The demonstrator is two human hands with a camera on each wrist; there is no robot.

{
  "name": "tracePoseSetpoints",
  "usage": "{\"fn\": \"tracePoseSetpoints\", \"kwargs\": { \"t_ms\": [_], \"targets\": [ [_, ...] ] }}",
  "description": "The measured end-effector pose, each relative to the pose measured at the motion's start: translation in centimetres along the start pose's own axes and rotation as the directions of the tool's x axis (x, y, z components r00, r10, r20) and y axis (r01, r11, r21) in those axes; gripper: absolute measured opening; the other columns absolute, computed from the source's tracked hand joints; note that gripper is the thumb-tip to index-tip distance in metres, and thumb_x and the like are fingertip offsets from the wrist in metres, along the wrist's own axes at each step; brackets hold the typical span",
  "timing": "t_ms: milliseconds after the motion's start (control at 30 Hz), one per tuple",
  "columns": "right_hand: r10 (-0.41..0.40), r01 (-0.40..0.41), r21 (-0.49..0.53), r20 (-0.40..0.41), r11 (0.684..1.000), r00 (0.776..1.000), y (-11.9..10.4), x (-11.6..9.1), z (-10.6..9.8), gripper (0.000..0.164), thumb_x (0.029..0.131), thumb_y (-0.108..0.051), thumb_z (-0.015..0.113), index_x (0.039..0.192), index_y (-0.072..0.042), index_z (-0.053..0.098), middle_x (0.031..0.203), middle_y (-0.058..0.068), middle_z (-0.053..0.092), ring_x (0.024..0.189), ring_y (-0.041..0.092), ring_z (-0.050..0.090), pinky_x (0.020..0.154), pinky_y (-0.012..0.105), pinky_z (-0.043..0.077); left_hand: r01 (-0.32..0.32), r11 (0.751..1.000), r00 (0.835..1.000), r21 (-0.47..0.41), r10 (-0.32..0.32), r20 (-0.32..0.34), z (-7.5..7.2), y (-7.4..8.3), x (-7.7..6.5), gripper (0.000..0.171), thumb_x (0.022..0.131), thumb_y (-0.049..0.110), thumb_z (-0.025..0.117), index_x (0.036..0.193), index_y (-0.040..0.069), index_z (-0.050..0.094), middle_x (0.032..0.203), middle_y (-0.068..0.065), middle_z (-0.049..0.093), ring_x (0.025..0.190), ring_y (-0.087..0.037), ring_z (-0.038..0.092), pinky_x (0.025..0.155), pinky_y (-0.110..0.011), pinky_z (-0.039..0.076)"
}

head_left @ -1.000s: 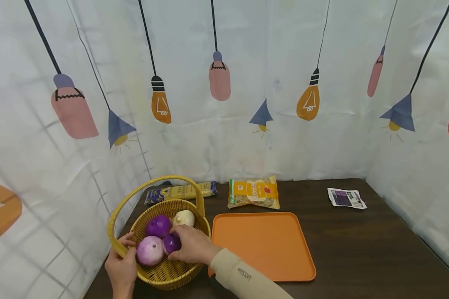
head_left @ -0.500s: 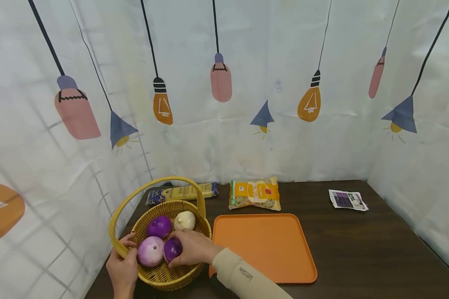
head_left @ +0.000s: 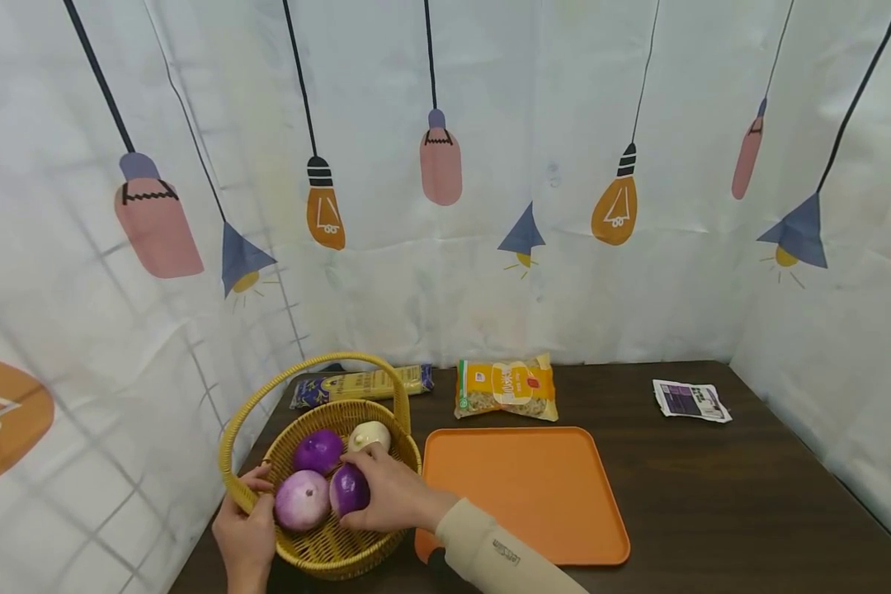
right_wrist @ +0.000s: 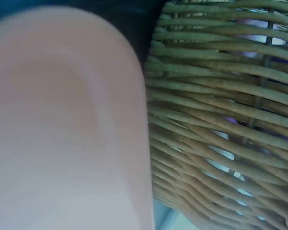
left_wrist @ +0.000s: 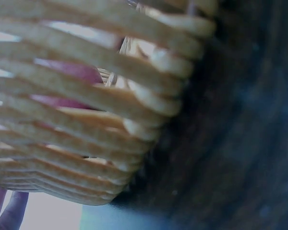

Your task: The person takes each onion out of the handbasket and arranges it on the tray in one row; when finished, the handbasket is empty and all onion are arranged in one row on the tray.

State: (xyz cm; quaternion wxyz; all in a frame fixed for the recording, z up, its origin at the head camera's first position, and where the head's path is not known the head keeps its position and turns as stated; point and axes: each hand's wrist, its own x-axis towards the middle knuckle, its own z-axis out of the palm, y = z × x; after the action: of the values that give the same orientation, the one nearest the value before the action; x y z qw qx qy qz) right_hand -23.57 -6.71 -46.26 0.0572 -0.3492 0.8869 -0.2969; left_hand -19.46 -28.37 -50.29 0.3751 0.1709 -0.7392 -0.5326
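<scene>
The nearer dark onion (head_left: 351, 488) has edged right, pinched by the right hand (head_left: 397, 493) inside the basket (head_left: 327, 544). The left hand (head_left: 245, 532) grips its left rim; the tray (head_left: 535, 499) edge lies just beside its right.

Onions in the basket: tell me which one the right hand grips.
The dark purple onion pinched in the right hand, just right of the pale purple onion. The pale one, the other dark purple onion and the white onion aren't gripped.

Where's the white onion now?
In the head view, the white onion sits inside the yellow basket, right of a purple onion, beyond the right hand.
</scene>
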Motion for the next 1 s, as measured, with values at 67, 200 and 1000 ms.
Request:
{"fn": "tracePoseSetpoints", "kwargs": {
  "t_ms": [67,200,1000],
  "targets": [
    [-0.018,0.019,0.046,-0.026,0.999,0.999,0.1,-0.4,-0.1,0.078,0.079,-0.045,0.076,0.146,-0.030,0.039,0.136,-0.004,0.041,0.106,0.011,0.055,0.079,0.027,0.050,-0.001,1.000,1.000,0.011,0.001,-0.001,0.0,0.0,0.0,0.014,0.083,-0.006,0.054,0.090,-0.005,0.065,0.109,0.000,0.072,0.099,0.005,0.057,0.084,-0.008,0.037],
    [-0.050,0.065,0.158,-0.095,0.985,0.994,0.3,-1.2,-0.4,0.075,0.080,-0.042,0.074,0.145,-0.030,0.040,0.134,-0.006,0.039,0.106,0.008,0.053,0.076,0.024,0.050,-0.005,1.000,1.000,0.004,0.005,0.001,-0.1,-0.1,0.0,0.014,0.083,-0.005,0.053,0.090,-0.006,0.065,0.108,0.004,0.072,0.098,0.005,0.057,0.084,-0.008,0.037],
    [-0.012,0.149,0.440,-0.298,0.885,0.954,3.5,-4.6,-3.2,0.076,0.080,-0.026,0.078,0.143,-0.020,0.035,0.131,-0.001,0.043,0.114,0.013,0.053,0.092,0.030,0.049,-0.022,1.000,0.999,0.010,0.022,-0.031,0.3,0.1,0.1,0.014,0.081,-0.007,0.054,0.087,-0.004,0.066,0.105,-0.001,0.072,0.096,0.007,0.058,0.083,-0.007,0.038]
  ]
}}
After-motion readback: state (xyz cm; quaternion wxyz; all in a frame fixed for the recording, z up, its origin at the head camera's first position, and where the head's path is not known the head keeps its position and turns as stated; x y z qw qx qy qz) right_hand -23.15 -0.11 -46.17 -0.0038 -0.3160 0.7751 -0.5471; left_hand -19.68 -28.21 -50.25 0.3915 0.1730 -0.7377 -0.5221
